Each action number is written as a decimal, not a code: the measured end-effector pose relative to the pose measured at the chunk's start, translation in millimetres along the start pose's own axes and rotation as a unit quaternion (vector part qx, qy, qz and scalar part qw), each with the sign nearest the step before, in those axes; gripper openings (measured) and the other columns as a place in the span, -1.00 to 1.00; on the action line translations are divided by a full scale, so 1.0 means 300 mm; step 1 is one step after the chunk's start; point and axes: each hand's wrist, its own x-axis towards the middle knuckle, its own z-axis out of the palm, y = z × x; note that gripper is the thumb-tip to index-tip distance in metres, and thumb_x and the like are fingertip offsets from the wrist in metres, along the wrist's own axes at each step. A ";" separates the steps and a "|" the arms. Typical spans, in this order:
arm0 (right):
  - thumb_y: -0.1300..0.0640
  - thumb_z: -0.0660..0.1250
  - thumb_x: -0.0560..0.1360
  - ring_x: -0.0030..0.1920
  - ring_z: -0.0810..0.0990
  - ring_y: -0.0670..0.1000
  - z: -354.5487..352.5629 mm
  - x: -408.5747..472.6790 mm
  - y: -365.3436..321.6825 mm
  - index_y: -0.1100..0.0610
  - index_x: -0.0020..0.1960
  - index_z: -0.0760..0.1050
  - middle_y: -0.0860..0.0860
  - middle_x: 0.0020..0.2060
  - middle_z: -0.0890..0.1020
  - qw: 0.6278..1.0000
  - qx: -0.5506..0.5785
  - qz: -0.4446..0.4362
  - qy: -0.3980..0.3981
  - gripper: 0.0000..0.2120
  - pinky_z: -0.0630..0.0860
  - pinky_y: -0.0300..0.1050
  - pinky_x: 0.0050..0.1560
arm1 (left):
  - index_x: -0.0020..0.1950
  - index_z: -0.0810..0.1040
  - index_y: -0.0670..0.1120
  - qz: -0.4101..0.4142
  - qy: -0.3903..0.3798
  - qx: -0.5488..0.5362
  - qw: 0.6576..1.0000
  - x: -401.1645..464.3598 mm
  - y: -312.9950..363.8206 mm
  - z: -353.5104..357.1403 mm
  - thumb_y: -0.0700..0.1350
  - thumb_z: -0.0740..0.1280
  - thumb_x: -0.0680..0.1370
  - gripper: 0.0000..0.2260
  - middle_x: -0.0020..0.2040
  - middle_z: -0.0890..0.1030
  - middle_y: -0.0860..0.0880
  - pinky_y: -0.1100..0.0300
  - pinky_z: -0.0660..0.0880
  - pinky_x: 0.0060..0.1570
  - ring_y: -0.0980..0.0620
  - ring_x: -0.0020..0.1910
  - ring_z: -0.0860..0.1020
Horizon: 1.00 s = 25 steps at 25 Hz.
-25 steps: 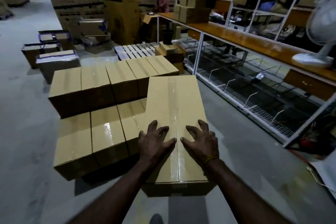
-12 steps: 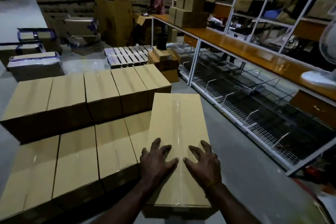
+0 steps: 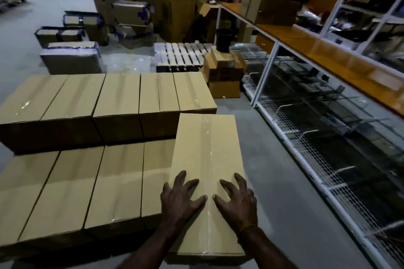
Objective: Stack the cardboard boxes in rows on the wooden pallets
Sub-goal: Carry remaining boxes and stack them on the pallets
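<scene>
Grey concrete floor (image 3: 273, 192), rows of cardboard boxes (image 3: 118, 102), slatted pallet (image 3: 181, 57)

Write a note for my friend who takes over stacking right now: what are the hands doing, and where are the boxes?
Left hand and right hand: both spread flat on top of the long taped brown cardboard box, holding nothing.
That box sits at the right end of the near lower row of brown boxes, lengthwise, against the taller back row of brown boxes.
Done: two rows laid.
Left: seat this box flush, then add more. An empty slatted wooden pallet lies behind.
</scene>
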 end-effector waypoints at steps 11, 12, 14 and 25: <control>-0.41 0.24 0.39 0.45 0.20 0.04 0.371 0.807 0.468 -0.33 0.38 0.36 -0.21 0.54 0.05 0.994 0.019 -0.078 -0.077 -0.43 0.22 0.08 0.46 | 0.42 0.36 0.32 -0.113 0.058 0.026 0.992 0.624 0.040 0.633 0.53 0.02 0.33 -0.29 0.58 0.08 0.20 -0.01 0.21 0.40 -0.02 0.45 0.27; -0.40 0.25 0.40 0.45 0.20 0.04 0.408 0.846 0.497 -0.33 0.38 0.36 -0.21 0.54 0.06 0.993 0.015 -0.081 -0.080 -0.43 0.22 0.08 0.46 | 0.42 0.36 0.32 -0.115 0.054 0.030 0.991 0.657 0.020 0.679 0.53 0.03 0.33 -0.30 0.58 0.07 0.19 -0.03 0.18 0.42 -0.01 0.47 0.25; -0.40 0.26 0.40 0.44 0.23 0.06 0.468 0.896 0.543 -0.32 0.37 0.37 -0.19 0.54 0.07 0.992 0.017 -0.096 -0.074 -0.44 0.23 0.08 0.44 | 0.42 0.37 0.32 -0.113 0.062 0.037 0.991 0.700 -0.005 0.755 0.53 0.05 0.35 -0.32 0.58 0.08 0.18 -0.04 0.13 0.43 0.02 0.50 0.22; -0.26 0.28 0.51 0.55 0.01 0.17 0.452 0.899 0.584 -0.21 0.44 0.36 -0.04 0.57 0.13 0.981 -0.013 -0.173 -0.083 -0.49 0.14 0.20 0.46 | 0.51 0.27 0.25 -0.088 0.002 0.035 0.995 0.725 -0.008 0.724 0.36 0.33 0.45 -0.34 0.62 0.04 0.05 -0.19 0.24 0.40 -0.26 0.53 0.10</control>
